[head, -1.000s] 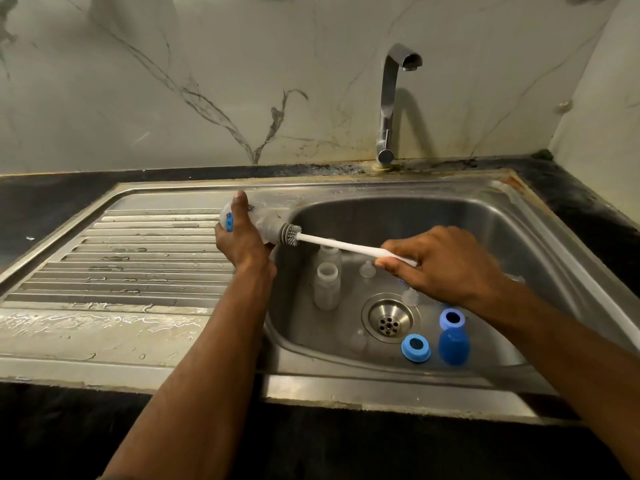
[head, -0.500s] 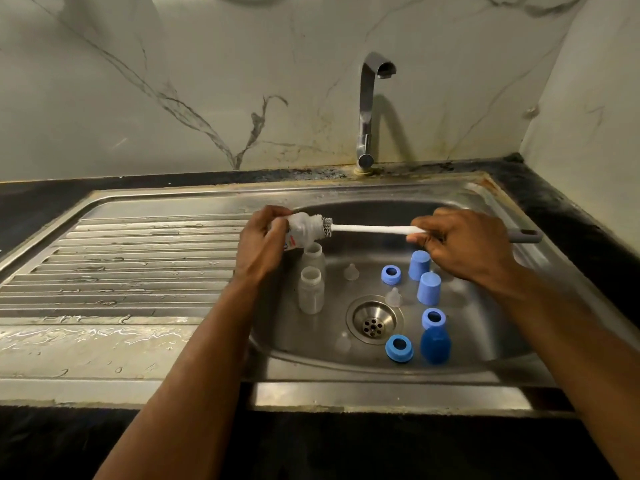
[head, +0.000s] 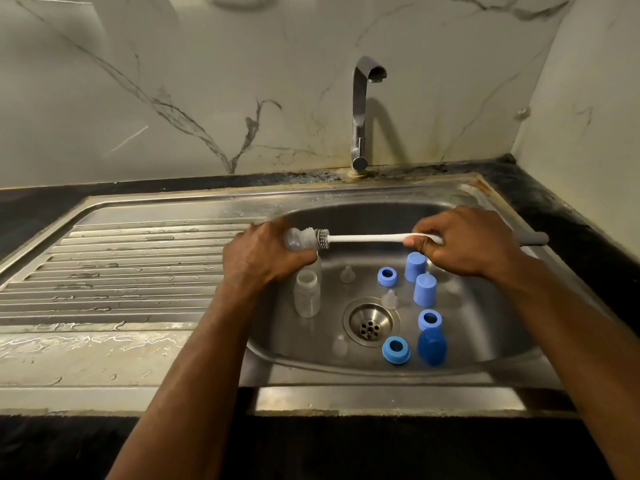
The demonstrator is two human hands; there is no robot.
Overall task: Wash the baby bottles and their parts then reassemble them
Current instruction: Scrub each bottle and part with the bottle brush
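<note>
My left hand (head: 258,259) grips a clear baby bottle (head: 299,239) sideways over the sink basin's left side, its mouth facing right. My right hand (head: 464,242) holds a white bottle brush (head: 367,238) by its handle; the grey bristle head sits at the bottle's mouth. Two more clear bottles (head: 306,294) stand in the basin below my left hand. Scattered on the basin floor are blue collar rings (head: 387,276), blue caps (head: 425,289) and clear nipples (head: 347,274).
The steel sink (head: 346,372) has a drain (head: 370,322) at its middle and a wet ribbed drainboard (head: 121,271) on the left. A chrome tap (head: 360,112) stands behind the basin, not running. Marble walls close in the back and right.
Both hands moved right, from the drainboard's edge to over the basin. The brush head stays at the bottle's mouth. My view shifted, and more blue parts show in the basin.
</note>
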